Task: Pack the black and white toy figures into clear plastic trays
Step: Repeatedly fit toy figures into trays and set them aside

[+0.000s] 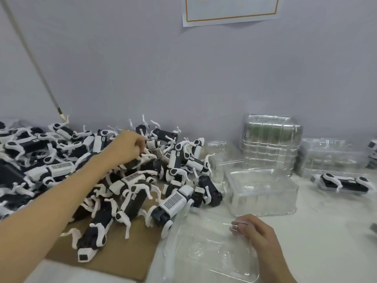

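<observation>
My left hand (126, 148) is in the toy figure pile (130, 180) on cardboard (122, 258), fingers curled, can't tell if gripping | my right hand (258, 233) fingers pinch the clear plastic tray (204, 254) rim, on counter (326, 252) just beside the pile

The person shows only as two bare arms. The left hand (128, 148) runs back into a long, uncovered left forearm (61, 201). The right hand (255, 231) and right wrist (279, 268) are bare as well, slim and smooth.
</observation>
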A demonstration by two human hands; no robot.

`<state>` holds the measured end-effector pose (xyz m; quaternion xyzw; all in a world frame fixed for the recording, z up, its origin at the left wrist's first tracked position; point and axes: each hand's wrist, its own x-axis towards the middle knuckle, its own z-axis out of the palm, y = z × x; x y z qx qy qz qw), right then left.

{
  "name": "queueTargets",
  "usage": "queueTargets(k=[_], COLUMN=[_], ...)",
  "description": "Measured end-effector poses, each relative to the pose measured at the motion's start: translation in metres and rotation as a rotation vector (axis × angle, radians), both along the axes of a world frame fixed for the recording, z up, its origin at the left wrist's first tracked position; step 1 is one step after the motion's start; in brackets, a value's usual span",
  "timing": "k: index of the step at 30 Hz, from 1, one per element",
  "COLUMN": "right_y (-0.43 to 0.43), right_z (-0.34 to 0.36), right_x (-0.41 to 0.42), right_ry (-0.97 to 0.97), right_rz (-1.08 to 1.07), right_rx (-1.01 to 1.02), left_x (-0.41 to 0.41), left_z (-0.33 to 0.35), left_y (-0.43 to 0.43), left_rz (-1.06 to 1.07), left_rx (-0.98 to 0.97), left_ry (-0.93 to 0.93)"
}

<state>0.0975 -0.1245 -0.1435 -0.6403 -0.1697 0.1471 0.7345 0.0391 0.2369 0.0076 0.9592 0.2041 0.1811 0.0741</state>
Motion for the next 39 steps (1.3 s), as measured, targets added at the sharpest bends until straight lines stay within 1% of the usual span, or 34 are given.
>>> queueTargets(k=[1,3,5,8,9,11,13,14,16,19,20,22,24,27,32,36,39], right_y=[0.000,-0.001,-0.001,-0.002,-0.002,-0.003,-0.004,-0.005,-0.005,-0.006,-0.007,-0.010,-0.016,-0.026,-0.039,-0.042,-0.042], right_z=[0.002,0.003,0.006,0.007,0.008,0.009,0.009,0.009,0.008,0.006,0.005,0.006,0.011,0.021,0.030,0.029,0.031], right_x=[-0.002,-0.004,-0.006,-0.006,-0.007,-0.007,-0.006,-0.005,-0.006,-0.007,-0.007,-0.006,-0.004,0.000,0.003,0.004,0.002], right_ry=[0.004,0.003,-0.006,-0.028,-0.034,-0.041,-0.050,-0.052,-0.046,-0.045,-0.051,-0.052,-0.085,-0.165,-0.141,-0.167,-0.210], right_rz=[0.001,0.010,0.021,0.016,0.013,0.013,0.023,0.027,0.031,0.030,0.024,0.025,0.072,0.164,0.358,0.389,0.390], right_rx=[0.004,0.006,-0.001,-0.006,-0.015,-0.031,-0.055,-0.061,-0.062,-0.071,-0.075,-0.085,-0.147,-0.306,-0.401,-0.451,-0.462], left_x=[-0.011,-0.033,-0.051,-0.070,-0.074,-0.078,-0.082,-0.084,-0.088,-0.088,-0.089,-0.092,-0.097,-0.109,-0.119,-0.127,-0.136], left_z=[0.004,0.005,-0.001,-0.014,-0.020,-0.037,-0.056,-0.068,-0.087,-0.098,-0.099,-0.098,-0.099,-0.099,-0.095,-0.087,-0.077], left_y=[0.000,-0.005,-0.014,-0.031,-0.036,-0.043,-0.052,-0.057,-0.067,-0.076,-0.079,-0.082,-0.084,-0.090,-0.093,-0.083,-0.082], left_rz=[-0.010,-0.043,-0.068,-0.079,-0.068,0.011,0.107,0.152,0.239,0.324,0.338,0.339,0.292,0.215,0.185,0.177,0.217], left_rx=[-0.043,-0.094,-0.098,-0.145,-0.153,-0.139,-0.089,-0.040,0.046,0.053,0.060,0.135,0.176,0.067,-0.010,-0.020,0.045], left_ry=[0.000,0.090,0.178,0.191,0.230,0.371,0.495,0.513,0.463,0.359,0.343,0.332,0.327,0.264,0.136,0.077,-0.033])
